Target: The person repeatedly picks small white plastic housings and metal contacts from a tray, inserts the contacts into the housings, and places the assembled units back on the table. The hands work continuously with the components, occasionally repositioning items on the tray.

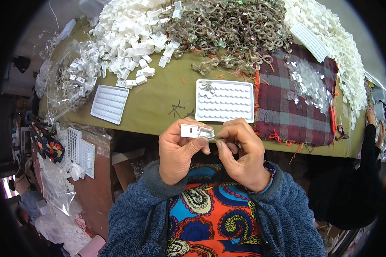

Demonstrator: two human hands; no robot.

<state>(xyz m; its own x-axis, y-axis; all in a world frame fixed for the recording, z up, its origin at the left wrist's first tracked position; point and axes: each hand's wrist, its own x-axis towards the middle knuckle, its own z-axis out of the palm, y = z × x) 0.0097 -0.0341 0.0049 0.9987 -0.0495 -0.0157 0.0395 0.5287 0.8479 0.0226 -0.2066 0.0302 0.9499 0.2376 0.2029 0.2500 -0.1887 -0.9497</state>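
Just in front of my chest, my left hand [176,150] is closed on a small white plastic battery box [189,130], held between thumb and fingers. The box has a small dark slot, and its right half is an open compartment with a shiny inside. My right hand [246,152] is closed in a pinch at the box's right end. Whatever those fingertips grip, perhaps a thin strand, is too small to make out. Beyond my hands lies a white moulded tray [233,103] with several round silver button cells [207,88] in its far left corner.
Heaped along the table's [158,96] far side are white plastic boxes [131,34], tangled wire light strings [231,30] and white pieces [339,47]. A plaid cloth [283,111] bears clear bits [306,83]. Another white tray [110,104] lies left. At far right, another person's arm [368,141] reaches in.
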